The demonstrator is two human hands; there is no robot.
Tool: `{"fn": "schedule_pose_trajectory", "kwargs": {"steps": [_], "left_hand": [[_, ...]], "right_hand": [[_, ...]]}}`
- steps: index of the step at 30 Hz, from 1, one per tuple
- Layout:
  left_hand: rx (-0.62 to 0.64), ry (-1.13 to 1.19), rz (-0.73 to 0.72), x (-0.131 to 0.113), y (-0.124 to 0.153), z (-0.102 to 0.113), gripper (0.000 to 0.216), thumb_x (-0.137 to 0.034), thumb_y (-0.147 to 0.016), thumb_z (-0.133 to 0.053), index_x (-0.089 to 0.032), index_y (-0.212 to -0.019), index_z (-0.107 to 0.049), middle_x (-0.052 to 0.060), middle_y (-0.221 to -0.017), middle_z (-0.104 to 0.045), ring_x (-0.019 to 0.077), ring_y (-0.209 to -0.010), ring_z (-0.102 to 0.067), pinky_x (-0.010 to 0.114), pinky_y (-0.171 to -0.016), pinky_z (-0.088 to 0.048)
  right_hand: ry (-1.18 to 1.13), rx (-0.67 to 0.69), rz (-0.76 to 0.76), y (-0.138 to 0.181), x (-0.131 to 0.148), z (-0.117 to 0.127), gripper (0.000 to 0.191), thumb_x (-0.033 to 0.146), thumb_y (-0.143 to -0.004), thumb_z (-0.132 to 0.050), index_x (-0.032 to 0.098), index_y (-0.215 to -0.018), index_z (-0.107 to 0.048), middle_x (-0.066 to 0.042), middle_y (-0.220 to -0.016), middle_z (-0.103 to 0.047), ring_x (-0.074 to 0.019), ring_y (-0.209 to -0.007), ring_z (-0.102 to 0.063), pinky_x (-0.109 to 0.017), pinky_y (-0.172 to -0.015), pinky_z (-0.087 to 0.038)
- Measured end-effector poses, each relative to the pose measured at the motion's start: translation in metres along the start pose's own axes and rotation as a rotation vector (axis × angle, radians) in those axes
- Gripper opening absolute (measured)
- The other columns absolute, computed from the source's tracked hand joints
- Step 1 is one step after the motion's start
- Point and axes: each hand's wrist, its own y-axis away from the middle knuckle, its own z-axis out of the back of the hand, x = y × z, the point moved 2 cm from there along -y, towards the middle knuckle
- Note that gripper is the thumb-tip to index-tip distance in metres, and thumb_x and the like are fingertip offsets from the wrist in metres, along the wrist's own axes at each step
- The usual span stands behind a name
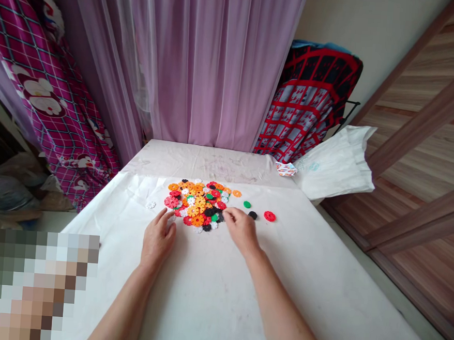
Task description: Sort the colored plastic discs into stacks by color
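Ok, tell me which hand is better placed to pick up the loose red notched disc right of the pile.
The right hand, I'd judge: the red notched disc lies to its right. The left hand is farther, at the near left of the pile.

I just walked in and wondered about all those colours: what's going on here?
A person is handling a pile of colourful notched discs on a white-covered table. The right hand is at dark discs on the pile's right edge; whether it grips one is unclear. The left hand sits loosely open by the near-left edge. A few discs lie apart, including a red one.
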Motion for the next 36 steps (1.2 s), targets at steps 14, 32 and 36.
{"fn": "schedule_pose_trajectory", "kwargs": {"steps": [14,32,36], "left_hand": [[0.056,-0.077,-0.021,0.002,-0.001,0.0,0.04,-0.035,-0.088,-0.043,-0.022,-0.118,-0.065,0.009,-0.137,-0.058,0.0271,-0.115,-0.061,0.044,-0.099,-0.049],[0.045,-0.082,-0.037,0.004,-0.002,-0.002,0.038,-0.036,-0.087,-0.046,-0.021,-0.115,-0.067,0.009,-0.136,-0.059,0.0258,-0.105,-0.065,0.042,-0.092,-0.053],[0.034,-0.093,-0.059,0.004,-0.001,-0.003,0.038,-0.035,-0.087,-0.045,-0.021,-0.116,-0.066,0.01,-0.135,-0.06,0.0277,-0.111,-0.063,0.045,-0.096,-0.051]], "right_hand": [[-0.373,-0.137,-0.501,-0.024,-0.108,0.027,0.025,0.041,-0.075,-0.052,0.02,-0.079,-0.064,-0.003,-0.07,-0.068,-0.0174,-0.063,-0.067,-0.024,-0.052,-0.051],[0.111,-0.128,-0.349,-0.016,-0.096,0.038,0.028,0.032,-0.077,-0.059,0.021,-0.101,-0.069,-0.006,-0.108,-0.068,-0.015,-0.073,-0.062,-0.032,-0.084,-0.048],[0.239,-0.062,-0.18,-0.02,-0.065,0.038,0.021,0.025,-0.084,-0.055,0.025,-0.097,-0.072,-0.003,-0.108,-0.067,-0.0152,-0.08,-0.062,-0.028,-0.081,-0.046]]}}
